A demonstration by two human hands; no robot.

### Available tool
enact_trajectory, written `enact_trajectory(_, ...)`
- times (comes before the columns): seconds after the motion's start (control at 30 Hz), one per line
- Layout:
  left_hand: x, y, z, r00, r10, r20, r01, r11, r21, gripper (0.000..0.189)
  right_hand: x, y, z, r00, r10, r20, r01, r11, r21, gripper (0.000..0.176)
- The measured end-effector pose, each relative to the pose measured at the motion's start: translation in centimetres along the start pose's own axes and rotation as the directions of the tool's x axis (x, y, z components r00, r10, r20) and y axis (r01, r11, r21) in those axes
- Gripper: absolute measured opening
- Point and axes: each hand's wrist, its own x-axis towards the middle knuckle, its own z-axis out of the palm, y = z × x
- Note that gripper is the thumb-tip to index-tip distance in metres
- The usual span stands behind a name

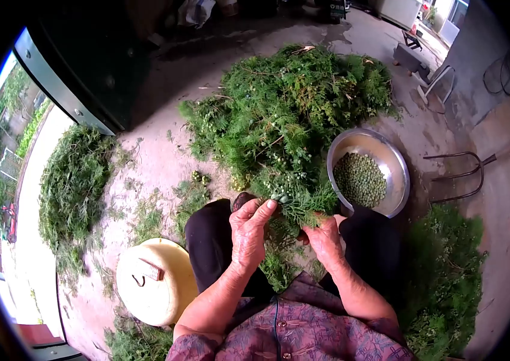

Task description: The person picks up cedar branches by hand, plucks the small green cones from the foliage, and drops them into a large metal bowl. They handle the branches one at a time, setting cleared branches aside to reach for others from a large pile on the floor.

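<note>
- The left hand (249, 231) is closed around the lower stems of a green sprig (296, 207), with the thumb stretched up along it; I think this grip keeps the twig steady in front of the body
- The right hand (325, 240) is closed too, its fingers pinched on the same sprig from the other side, low between the knees; which exact part the fingertips hold I cannot tell, because the foliage covers them
- So the sprig sits between both hands, above the lap, and its feathery tips point away from the person toward the heap in front
- The person sits low with the dark trousers (210, 240) spread apart, and small green bits lie between the legs
- A metal bowl (396, 180) stands on the floor just beside the right knee and holds many small round green pieces (360, 179); it seems put there so that the right hand reaches it with a short move
- The big heap of branches (291, 102) lies straight ahead and touches the bowl's rim, near enough to take from while sitting
- A flatter heap (71, 186) lies well apart on the left, and another heap (441, 277) at the person's right side; they are kept separate from the front one, and for what reason I cannot say
- A pale round lid (164, 298) with a small hook on it lies on the concrete floor (158, 156) beside the left knee
</note>
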Motion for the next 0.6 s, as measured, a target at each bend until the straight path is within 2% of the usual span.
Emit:
enact_trajectory(0.07, -1.6, 0.2, -0.7, 0.999, 0.007, 0.043, -0.01, 0.997, 0.072, 0.009, -1.7, -0.9, -1.9, 0.99, 0.04, 0.134, -0.024, 0.992, -0.12, 0.01)
enact_trajectory(0.1, -2.1, 0.0, -0.7, 0.999, 0.037, 0.027, -0.039, 0.996, 0.08, 0.014, -2.5, -1.6, -3.0, 0.985, -0.054, 0.167, 0.091, 0.97, -0.225, 0.01)
enact_trajectory(0.13, -3.0, 0.6, -0.5, 1.0, -0.003, 0.019, 0.002, 0.997, 0.078, 0.015, -3.6, -2.5, -3.7, 0.997, -0.034, 0.074, 0.053, 0.96, -0.275, 0.009)
enact_trajectory(0.17, -3.5, 0.8, -0.7, 0.999, 0.002, 0.035, -0.006, 0.995, 0.103, 0.015, -4.3, -2.4, -4.8, 0.974, -0.227, 0.013, 0.217, 0.909, -0.357, 0.008)
enact_trajectory(0.2, -4.0, 0.9, -0.7, 0.999, 0.008, 0.054, -0.014, 0.992, 0.126, 0.016, -4.9, -2.4, -5.6, 0.908, -0.417, -0.031, 0.36, 0.819, -0.447, 0.007)
enact_trajectory(0.23, -4.7, 1.4, -0.3, 0.998, -0.007, 0.068, -0.001, 0.992, 0.126, 0.015, -5.7, -3.5, -5.5, 0.899, -0.399, -0.18, 0.323, 0.883, -0.342, 0.008)
enact_trajectory(0.27, -5.2, 1.2, -0.3, 0.995, -0.022, 0.093, 0.01, 0.992, 0.13, 0.015, -6.4, -5.0, -5.2, 0.871, -0.452, -0.194, 0.374, 0.864, -0.336, 0.012)
enact_trajectory(0.37, -6.2, 0.2, -0.3, 0.984, -0.068, 0.167, 0.053, 0.994, 0.096, 0.015, -7.5, -7.2, -3.5, 0.86, -0.508, -0.046, 0.476, 0.833, -0.282, 0.018)
enact_trajectory(0.4, -6.5, -0.1, -0.4, 0.98, -0.086, 0.181, 0.066, 0.991, 0.116, 0.015, -7.1, -7.2, -2.9, 0.828, -0.56, 0.023, 0.537, 0.781, -0.32, 0.022)
enact_trajectory(0.47, -7.2, -0.4, -0.7, 0.972, -0.118, 0.202, 0.087, 0.984, 0.154, 0.015, -6.7, -6.3, -2.0, 0.84, -0.54, 0.055, 0.523, 0.776, -0.354, 0.025)
enact_trajectory(0.5, -7.4, -0.5, -0.8, 0.969, -0.119, 0.218, 0.086, 0.984, 0.153, 0.014, -6.8, -5.8, -1.8, 0.878, -0.474, 0.071, 0.472, 0.833, -0.289, 0.027)
enact_trajectory(0.6, -7.9, -0.9, -1.5, 0.96, -0.179, 0.215, 0.151, 0.979, 0.141, 0.014, -7.4, -5.6, -1.4, 0.898, -0.414, 0.147, 0.44, 0.85, -0.29, 0.027)
